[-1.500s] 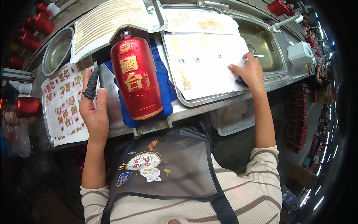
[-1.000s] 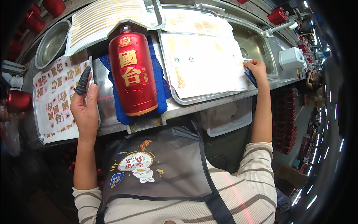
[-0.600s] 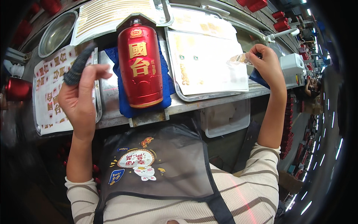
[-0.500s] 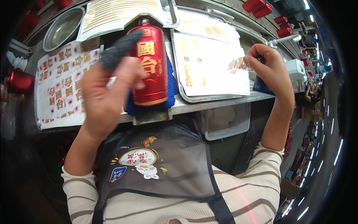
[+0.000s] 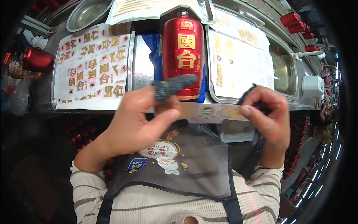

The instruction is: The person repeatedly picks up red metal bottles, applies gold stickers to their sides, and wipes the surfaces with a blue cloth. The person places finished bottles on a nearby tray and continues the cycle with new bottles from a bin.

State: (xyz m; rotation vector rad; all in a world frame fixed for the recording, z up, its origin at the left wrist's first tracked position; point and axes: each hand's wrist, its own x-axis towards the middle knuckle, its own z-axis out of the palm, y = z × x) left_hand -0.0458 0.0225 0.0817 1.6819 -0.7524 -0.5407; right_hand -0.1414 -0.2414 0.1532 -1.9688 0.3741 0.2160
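Note:
A translucent decal strip [image 5: 207, 111] with gold figures and a small green emblem stretches between my hands, in front of a red bottle's base. My right hand [image 5: 266, 115] pinches its right end between thumb and forefinger. At the other end, my left hand [image 5: 138, 119] has its thumb and bent fingers closed on the strip, while its index finger, in a dark finger sleeve [image 5: 164, 90], points across the lower bottle. The glossy red bottle [image 5: 182, 52] with gold lettering lies with its neck away from me, on a blue cloth [image 5: 158, 61]. Neither hand's palm side shows fully.
Printed decal sheets [image 5: 93, 67] lie on a tray at the left, and pale sheets [image 5: 238, 67] fill another at the right. A metal bowl [image 5: 87, 15] stands at the far left. To the right are a sink [image 5: 283, 71] and a white jug [image 5: 313, 86]. Another red bottle [image 5: 38, 59] is far left.
My right hand has brought the strip down and left from over the right tray. My left hand has come from beside the bottle to the strip's other end, and the strip is now spread out.

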